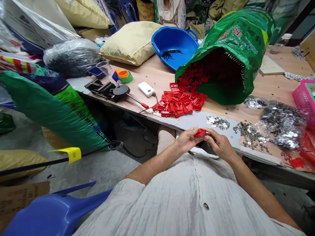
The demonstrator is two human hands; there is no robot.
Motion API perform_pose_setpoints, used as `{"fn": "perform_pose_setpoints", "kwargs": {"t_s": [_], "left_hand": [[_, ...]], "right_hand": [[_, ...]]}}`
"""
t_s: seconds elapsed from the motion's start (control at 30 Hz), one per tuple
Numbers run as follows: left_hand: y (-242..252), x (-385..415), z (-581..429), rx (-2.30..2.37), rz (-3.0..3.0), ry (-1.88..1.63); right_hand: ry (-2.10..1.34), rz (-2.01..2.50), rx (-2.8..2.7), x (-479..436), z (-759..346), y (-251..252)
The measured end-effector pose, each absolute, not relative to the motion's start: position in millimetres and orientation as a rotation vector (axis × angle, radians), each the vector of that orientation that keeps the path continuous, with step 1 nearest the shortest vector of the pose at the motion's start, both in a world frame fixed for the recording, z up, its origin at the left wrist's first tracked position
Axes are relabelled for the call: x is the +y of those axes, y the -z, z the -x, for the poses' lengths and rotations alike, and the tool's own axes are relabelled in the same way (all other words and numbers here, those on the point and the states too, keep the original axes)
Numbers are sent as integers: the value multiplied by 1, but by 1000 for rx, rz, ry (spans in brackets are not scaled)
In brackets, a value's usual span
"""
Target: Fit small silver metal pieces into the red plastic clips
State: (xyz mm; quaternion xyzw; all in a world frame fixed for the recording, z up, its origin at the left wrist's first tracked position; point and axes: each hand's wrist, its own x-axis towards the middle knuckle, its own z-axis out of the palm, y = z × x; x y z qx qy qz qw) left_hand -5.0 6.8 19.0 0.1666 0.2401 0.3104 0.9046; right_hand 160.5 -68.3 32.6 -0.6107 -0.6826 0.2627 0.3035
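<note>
In front of my body, just off the table's near edge, my left hand (188,140) grips a small red plastic part (200,132) between thumb and fingers. The fingertips of my right hand (219,142) are closed at the right end of the same part; whether they also pinch a tiny piece cannot be seen. Beyond the hands lies a pile of similar red parts (176,102), spilling from the mouth of a green woven sack (221,93). Small flat metal pieces (218,122) are heaped close to my right hand, with darker metal clips (253,136) farther right.
A blue basin (157,41) holding thin black strips stands behind the pile. Leftward are a white power bank (146,89), a black hand-lever fixture (108,90) and tape rolls (124,74). A plastic bag of metal pieces (283,121) and a pink basket (304,98) sit right.
</note>
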Motion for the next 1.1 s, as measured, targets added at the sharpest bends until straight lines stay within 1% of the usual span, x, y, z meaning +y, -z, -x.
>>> {"fn": "perform_pose_setpoints", "kwargs": {"t_s": [0.17, 0.4, 0.5, 0.6, 0.83, 1.1], "left_hand": [[-19, 0, 4, 473, -266, -610], [-6, 2, 11, 498, -224, -569], [7, 1, 17, 550, -241, -564], [24, -2, 25, 663, -264, -538], [54, -3, 33, 862, -348, -480], [51, -3, 38, 896, -380, -466]], "right_hand": [[-508, 1591, -1736, -66, -160, -26], [-769, 1549, -1722, -60, -159, -20], [-774, 1630, -1707, -52, -158, -20], [-702, 1734, -1697, -35, -159, -19], [-362, 1893, -1844, 26, -157, -5], [-374, 2053, -1687, 83, -133, 1]]}}
